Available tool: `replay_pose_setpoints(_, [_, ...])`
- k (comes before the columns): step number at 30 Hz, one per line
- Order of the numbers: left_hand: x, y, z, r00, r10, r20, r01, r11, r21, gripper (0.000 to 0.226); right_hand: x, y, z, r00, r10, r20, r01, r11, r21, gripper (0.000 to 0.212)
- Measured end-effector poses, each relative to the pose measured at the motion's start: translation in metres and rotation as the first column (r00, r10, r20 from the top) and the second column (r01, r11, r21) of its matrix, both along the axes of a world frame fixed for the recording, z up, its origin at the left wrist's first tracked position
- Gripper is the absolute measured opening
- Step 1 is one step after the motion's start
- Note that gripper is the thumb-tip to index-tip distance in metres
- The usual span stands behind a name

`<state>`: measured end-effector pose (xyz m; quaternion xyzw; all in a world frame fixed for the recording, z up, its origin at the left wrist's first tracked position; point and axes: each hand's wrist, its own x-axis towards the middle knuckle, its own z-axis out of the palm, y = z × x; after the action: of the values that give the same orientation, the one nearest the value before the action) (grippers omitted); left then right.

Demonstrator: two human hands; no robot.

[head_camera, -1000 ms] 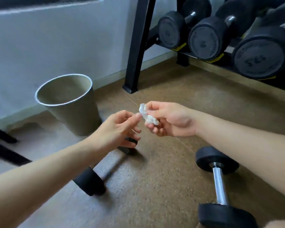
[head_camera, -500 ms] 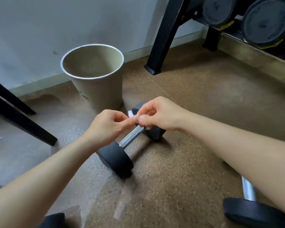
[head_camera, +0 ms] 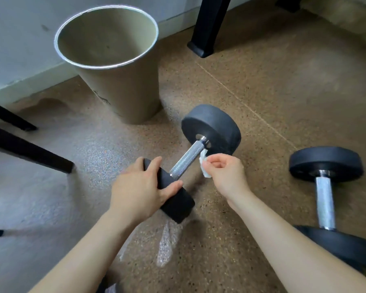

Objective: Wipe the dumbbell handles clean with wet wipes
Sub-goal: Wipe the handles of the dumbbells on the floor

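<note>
The dumbbell (head_camera: 211, 132) lay on the speckled brown floor (head_camera: 283, 92) just in front of the bin (head_camera: 118, 92), one weight close to the bin and the other farther from it. The left hand (head_camera: 135, 187) clasped that farther weight, fingers over its top and thumb on its inner face. The right hand (head_camera: 226, 176), in front of the bin and to its right, pinched a small crumpled white wipe (head_camera: 203, 166) between thumb and fingertips. The wipe's edge met, or nearly met, the end of the handle (head_camera: 187, 159) nearer the bin.

The wiping seemed only about to begin. It would go best with the wipe wrapped around the bar, not dabbed with one corner, then drawn along its length. Meanwhile the left hand should steady the round weight against rolling and turn it to reach the underside.

The handle was bright steel with fine cross-hatched knurling, likely to trap grime and snag thin wet cloth. The weights looked matt black and rubbery. A second dumbbell (head_camera: 325, 199) lay farther right of the bin, well apart.
</note>
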<state>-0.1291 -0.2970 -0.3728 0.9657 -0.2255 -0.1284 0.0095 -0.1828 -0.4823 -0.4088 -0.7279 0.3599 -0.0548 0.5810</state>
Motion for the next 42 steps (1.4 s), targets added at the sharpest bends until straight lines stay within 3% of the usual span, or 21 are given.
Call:
replay_pose_setpoints(4, [-0.019, -0.009, 0.001, 0.991, -0.060, 0.116, 0.050, 0.995, 0.091, 0.084, 0.012, 0.003, -0.022, 0.996, 0.061, 0.068, -0.038, 0.954, -0.298, 0.015])
replay_pose_setpoints(6, [-0.025, -0.013, -0.002, 0.987, -0.072, 0.140, 0.055, 0.990, 0.127, 0.082, 0.024, 0.001, -0.028, 0.992, 0.121, 0.029, -0.090, 0.862, -0.499, 0.018])
replay_pose_setpoints(8, [-0.030, -0.016, -0.005, 0.985, -0.077, 0.156, 0.056, 0.989, 0.137, 0.081, 0.032, 0.000, -0.038, 0.994, 0.113, 0.006, -0.086, 0.793, -0.602, 0.019])
replay_pose_setpoints(10, [-0.033, -0.017, -0.006, 0.982, -0.073, 0.174, 0.052, 0.991, 0.124, 0.082, 0.023, 0.013, -0.044, 0.982, 0.186, 0.041, -0.128, 0.802, -0.584, 0.018])
replay_pose_setpoints(13, [-0.034, -0.015, -0.007, 0.987, -0.048, 0.154, 0.033, 0.995, 0.097, 0.085, 0.011, 0.025, -0.042, 0.876, 0.483, 0.018, -0.382, 0.714, -0.586, 0.016])
replay_pose_setpoints(15, [-0.034, -0.015, -0.009, 0.988, -0.049, 0.146, 0.035, 0.994, 0.103, 0.087, 0.031, 0.002, -0.043, 0.878, 0.475, -0.066, -0.388, 0.624, -0.679, 0.020])
replay_pose_setpoints(18, [-0.038, -0.016, -0.011, 0.986, -0.060, 0.158, 0.040, 0.991, 0.130, 0.089, 0.045, -0.016, -0.044, 0.929, 0.365, -0.064, -0.296, 0.626, -0.722, 0.023])
replay_pose_setpoints(21, [-0.043, -0.017, -0.012, 0.983, -0.075, 0.168, 0.056, 0.992, 0.114, 0.090, 0.019, 0.015, -0.041, 0.794, 0.597, -0.110, -0.519, 0.573, -0.634, 0.011])
replay_pose_setpoints(22, [-0.045, -0.017, -0.013, 0.981, -0.086, 0.176, 0.068, 0.992, 0.107, 0.089, 0.017, 0.015, -0.042, 0.787, 0.611, -0.089, -0.511, 0.563, -0.650, 0.010])
replay_pose_setpoints(24, [-0.047, -0.018, -0.013, 0.978, -0.101, 0.182, 0.082, 0.991, 0.106, 0.089, 0.030, -0.002, -0.046, 0.860, 0.507, -0.060, -0.380, 0.557, -0.739, 0.010])
replay_pose_setpoints(26, [-0.048, -0.016, -0.013, 0.977, -0.105, 0.183, 0.086, 0.990, 0.108, 0.089, 0.033, -0.008, -0.046, 0.892, 0.441, -0.095, -0.364, 0.580, -0.729, 0.011])
replay_pose_setpoints(28, [-0.048, -0.015, -0.012, 0.977, -0.106, 0.184, 0.089, 0.991, 0.099, 0.090, 0.019, 0.003, -0.043, 0.826, 0.560, -0.069, -0.455, 0.588, -0.669, 0.009])
replay_pose_setpoints(30, [-0.049, -0.014, -0.011, 0.979, -0.099, 0.180, 0.084, 0.992, 0.091, 0.091, 0.006, 0.008, -0.039, 0.743, 0.664, -0.089, -0.538, 0.512, -0.669, 0.004])
replay_pose_setpoints(32, [-0.049, -0.014, -0.009, 0.979, -0.092, 0.179, 0.077, 0.993, 0.091, 0.093, 0.019, -0.012, -0.043, 0.809, 0.574, -0.126, -0.442, 0.455, -0.773, 0.004])
replay_pose_setpoints(34, [-0.051, -0.015, -0.010, 0.979, -0.095, 0.180, 0.078, 0.992, 0.095, 0.093, 0.027, -0.023, -0.042, 0.882, 0.461, -0.097, -0.342, 0.486, -0.804, 0.005])
replay_pose_setpoints(38, [-0.053, -0.013, -0.009, 0.982, -0.093, 0.166, 0.080, 0.993, 0.081, 0.089, -0.001, 0.001, -0.042, 0.700, 0.704, -0.118, -0.544, 0.419, -0.727, 0.012])
replay_pose_setpoints(39, [-0.053, -0.014, -0.008, 0.982, -0.091, 0.167, 0.079, 0.994, 0.073, 0.088, 0.002, -0.005, -0.043, 0.701, 0.694, -0.165, -0.547, 0.375, -0.749, 0.009])
replay_pose_setpoints(42, [-0.056, -0.014, -0.007, 0.979, -0.091, 0.183, 0.084, 0.996, 0.042, 0.079, 0.027, -0.030, -0.043, 0.874, 0.462, -0.147, -0.375, 0.452, -0.810, 0.003])
